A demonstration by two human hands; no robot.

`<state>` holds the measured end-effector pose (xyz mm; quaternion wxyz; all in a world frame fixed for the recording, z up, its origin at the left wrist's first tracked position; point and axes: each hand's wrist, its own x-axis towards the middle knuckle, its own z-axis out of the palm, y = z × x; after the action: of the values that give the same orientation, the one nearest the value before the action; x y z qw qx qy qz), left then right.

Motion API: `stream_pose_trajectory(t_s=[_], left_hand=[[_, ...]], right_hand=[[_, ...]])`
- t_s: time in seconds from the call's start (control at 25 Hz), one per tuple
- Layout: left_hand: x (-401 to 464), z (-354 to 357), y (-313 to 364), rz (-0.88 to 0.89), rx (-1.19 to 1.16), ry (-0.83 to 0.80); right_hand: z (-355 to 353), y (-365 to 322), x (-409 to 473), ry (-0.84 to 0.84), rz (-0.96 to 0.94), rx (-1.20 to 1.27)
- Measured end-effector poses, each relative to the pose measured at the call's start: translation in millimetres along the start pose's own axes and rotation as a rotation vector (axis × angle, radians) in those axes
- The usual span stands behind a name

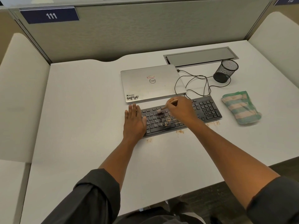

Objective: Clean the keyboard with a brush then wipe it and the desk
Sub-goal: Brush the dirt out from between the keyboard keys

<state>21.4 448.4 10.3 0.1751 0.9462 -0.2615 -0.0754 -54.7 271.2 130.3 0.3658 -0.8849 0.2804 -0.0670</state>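
Black plastic keyboard (181,117), long and flat, lay right of frame centre on smooth white desk (80,110), tilted so its right end sat higher in frame. Rows of low square keys, dusted mid-board with tan crumbs; more tan specks (179,131) scattered on desk just below keyboard's near edge.

Left hand (133,122) pressed flat on keyboard's left end, fingers straight and close together, pointing toward top of frame, gripping nothing.

Right hand (181,109) hovered over keyboard's middle, fingers curled and pinched round thin pale wooden handle of small brush (165,108). Handle's end poked out above knuckles; soft pinkish bristle tuft, blurred, touched keys just left of fingertips, in upper key rows.

Folded cloth (241,108), nubbly terry in green and peach stripes, lay on desk right of keyboard, near but apart from it, well clear of both hands.

Closed silver laptop (152,83), matte metal with round logo and stickers, sat just above keyboard. Thin black cable (194,83) looped from laptop's right side across desk. Black wire-mesh cup (225,71), cylindrical, stood upper right of laptop. Brushed-metal rectangular hatch (200,56) set flush in desk above it. Grey fabric partition (145,26) across top of frame, blue "111" plate (50,15) upper left. Dark rolled sleeves (90,196) at bottom edge
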Motion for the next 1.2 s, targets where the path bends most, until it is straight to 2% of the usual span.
stream_pose_trajectory(t_s=[0.12, 0.32, 0.52, 0.68, 0.92, 1.08, 1.2], left_hand=[[1, 4, 3, -0.012, 0.029, 0.024], [0, 9, 1, -0.015, 0.072, 0.059], [0, 9, 2, -0.008, 0.074, 0.076], [0, 9, 2, -0.022, 0.077, 0.062], [0, 10, 2, -0.017, 0.087, 0.077], [-1, 10, 3, -0.005, 0.091, 0.103], [-1, 11, 2, -0.005, 0.103, 0.095]], right_hand=[[10, -2, -4, -0.125, -0.051, -0.024], [1, 3, 6, -0.022, -0.067, -0.098], [-1, 2, 6, -0.194, -0.1, -0.049], [-14, 12, 7, -0.3, -0.05, 0.019], [-7, 9, 14, -0.19, -0.077, -0.083], [4, 18, 11, -0.139, -0.047, -0.039], [5, 19, 7, -0.187, -0.072, -0.038]])
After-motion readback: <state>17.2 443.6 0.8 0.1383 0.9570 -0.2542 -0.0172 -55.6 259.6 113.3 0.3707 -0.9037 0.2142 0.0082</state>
